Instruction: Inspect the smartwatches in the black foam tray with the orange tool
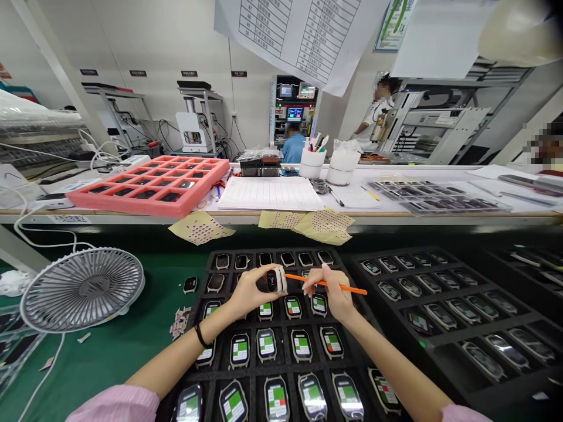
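Observation:
Between the thumb and fingers of my left hand (253, 290) is a smartwatch (273, 281), its dark lit screen turned to the left and its pale side facing right. My right hand (332, 290) grips a thin orange stick (352, 289) like a pen, its tip at the watch's side edge; whether it touches, I cannot tell. Both hands are above a black foam tray (253, 372) with rows of watches in its compartments. Many of those, such as a watch (301, 344) in the middle, show green and white screens; the far ones are dark.
Right of the tray stands another black foam tray (444, 346) of watches. A grey fan (83, 290) is at left, near a loose watch (190, 285) on the green mat. On the shelf are a pink foam tray (193, 199), paper sheets (270, 193) and a pen cup (312, 162).

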Demonstrator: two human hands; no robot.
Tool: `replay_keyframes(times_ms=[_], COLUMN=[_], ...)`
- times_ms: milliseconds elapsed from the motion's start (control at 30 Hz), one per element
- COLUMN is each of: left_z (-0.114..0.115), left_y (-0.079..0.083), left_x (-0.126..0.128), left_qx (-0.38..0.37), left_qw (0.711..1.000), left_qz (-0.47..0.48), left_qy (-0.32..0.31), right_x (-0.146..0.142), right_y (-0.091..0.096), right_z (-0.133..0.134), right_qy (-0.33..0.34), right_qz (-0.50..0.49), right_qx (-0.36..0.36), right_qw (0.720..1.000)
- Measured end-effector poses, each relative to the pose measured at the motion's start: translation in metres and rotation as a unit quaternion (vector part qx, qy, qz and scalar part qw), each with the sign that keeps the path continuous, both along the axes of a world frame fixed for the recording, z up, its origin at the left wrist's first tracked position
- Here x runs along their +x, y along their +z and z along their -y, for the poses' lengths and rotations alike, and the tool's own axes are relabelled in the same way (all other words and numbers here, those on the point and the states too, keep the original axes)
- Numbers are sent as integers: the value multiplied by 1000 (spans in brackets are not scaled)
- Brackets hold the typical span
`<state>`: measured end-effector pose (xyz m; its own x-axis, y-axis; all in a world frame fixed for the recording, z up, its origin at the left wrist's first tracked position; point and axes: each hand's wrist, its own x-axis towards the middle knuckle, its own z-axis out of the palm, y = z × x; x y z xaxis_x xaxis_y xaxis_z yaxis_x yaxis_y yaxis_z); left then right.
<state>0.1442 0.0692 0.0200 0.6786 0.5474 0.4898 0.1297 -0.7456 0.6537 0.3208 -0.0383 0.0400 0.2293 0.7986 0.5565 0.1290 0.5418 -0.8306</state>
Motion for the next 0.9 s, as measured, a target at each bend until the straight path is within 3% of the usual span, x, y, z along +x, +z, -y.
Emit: replay_keyframes(times_ms=[200, 700, 900], left_z=[-1, -1, -3], left_y=[1, 0, 1], left_x=[0, -1, 0], left_qx=[7, 23, 16], left_qw=[1000, 999, 999], left_qz=[-13, -31, -35], left_qy=[4, 17, 15], right_x=[2, 0, -1], right_y=[0, -2, 2], right_z=[0, -2, -2], right_qy=[5, -18, 16], right_qz=[-33, 4, -29], right_qx=[-8, -34, -52], right_qw=[999, 999, 998])
